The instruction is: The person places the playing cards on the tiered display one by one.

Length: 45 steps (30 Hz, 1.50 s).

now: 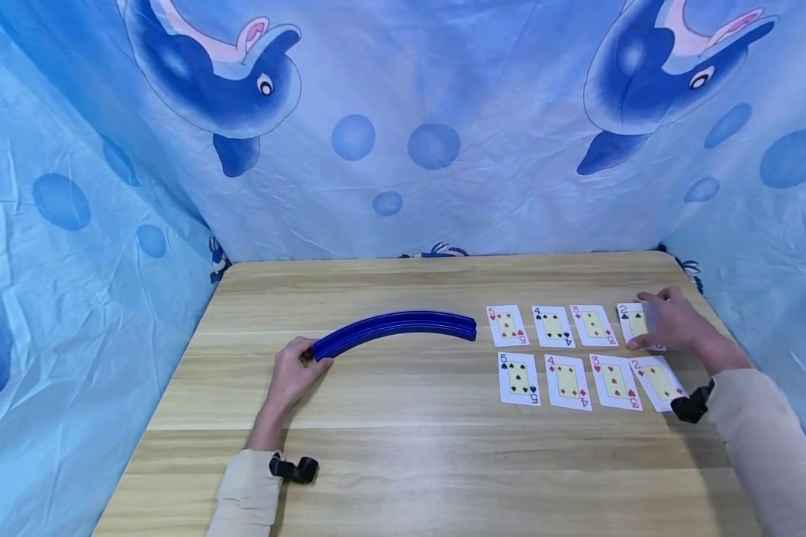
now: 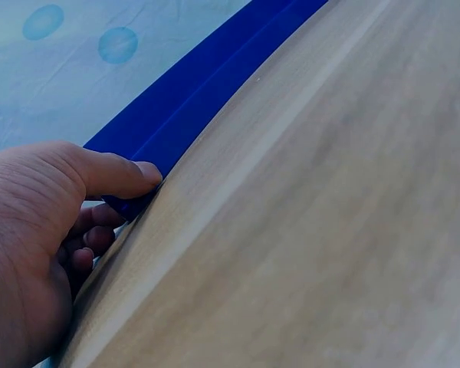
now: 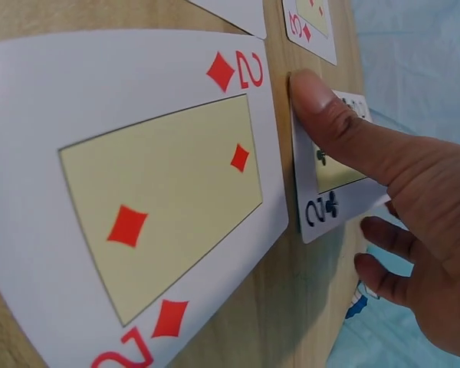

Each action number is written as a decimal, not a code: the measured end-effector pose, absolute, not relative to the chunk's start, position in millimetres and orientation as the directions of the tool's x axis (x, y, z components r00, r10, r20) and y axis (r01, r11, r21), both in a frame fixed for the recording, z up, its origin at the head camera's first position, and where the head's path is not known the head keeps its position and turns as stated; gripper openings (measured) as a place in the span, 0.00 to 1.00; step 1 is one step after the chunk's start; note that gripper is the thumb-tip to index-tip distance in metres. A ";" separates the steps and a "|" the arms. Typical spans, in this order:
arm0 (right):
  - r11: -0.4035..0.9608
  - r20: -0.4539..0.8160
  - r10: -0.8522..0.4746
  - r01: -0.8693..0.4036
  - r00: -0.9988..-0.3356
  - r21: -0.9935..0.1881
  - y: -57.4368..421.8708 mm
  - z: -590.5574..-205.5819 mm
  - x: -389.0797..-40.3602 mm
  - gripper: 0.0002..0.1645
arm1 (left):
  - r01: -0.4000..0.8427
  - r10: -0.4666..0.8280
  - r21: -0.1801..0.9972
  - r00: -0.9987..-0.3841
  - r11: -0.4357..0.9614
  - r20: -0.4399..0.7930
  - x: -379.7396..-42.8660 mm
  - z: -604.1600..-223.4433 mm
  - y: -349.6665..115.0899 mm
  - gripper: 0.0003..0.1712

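A curved blue playing card holder (image 1: 396, 322) with lengthwise grooves lies on the table. My left hand (image 1: 295, 371) pinches its left end, the thumb along the near side in the left wrist view. At the far right of the upper card row, my right hand (image 1: 675, 322) grips the two of clubs (image 1: 631, 319) by opposite edges, covering its right part. In the right wrist view, the thumb (image 3: 333, 115) lies over one edge of that card. Just below it, the two of diamonds (image 1: 658, 382) lies tilted, slightly overlapping the three of hearts (image 1: 616, 382).
Left of the two of clubs, the upper row has the three of diamonds (image 1: 594, 325), four of spades (image 1: 554, 327) and five of hearts (image 1: 507, 325). The lower row includes the four of diamonds (image 1: 568, 382) and five of spades (image 1: 519, 379). Blue dolphin-print cloth (image 1: 403, 89) surrounds the wooden table (image 1: 403, 462).
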State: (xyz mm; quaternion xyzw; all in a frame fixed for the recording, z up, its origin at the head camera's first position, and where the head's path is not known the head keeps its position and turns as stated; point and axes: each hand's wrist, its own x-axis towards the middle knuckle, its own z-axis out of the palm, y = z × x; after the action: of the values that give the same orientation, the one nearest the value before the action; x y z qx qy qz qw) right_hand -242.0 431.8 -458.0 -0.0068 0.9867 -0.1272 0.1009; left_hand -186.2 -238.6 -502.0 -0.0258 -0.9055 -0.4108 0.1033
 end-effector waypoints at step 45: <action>0.919 0.051 -0.087 -0.100 -0.995 -0.381 456.0 -418.9 -206.6 0.16 | 0.128 -0.021 0.737 -0.982 0.664 0.190 -184.1 -501.0 -242.0 0.17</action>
State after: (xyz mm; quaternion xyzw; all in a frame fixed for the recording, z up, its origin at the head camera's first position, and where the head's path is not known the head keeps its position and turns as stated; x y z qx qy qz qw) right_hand -206.6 456.0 -418.9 -0.0480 0.9795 -0.1952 -0.0167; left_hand -184.1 -242.0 -501.0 -0.0294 -0.9074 -0.4091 0.0913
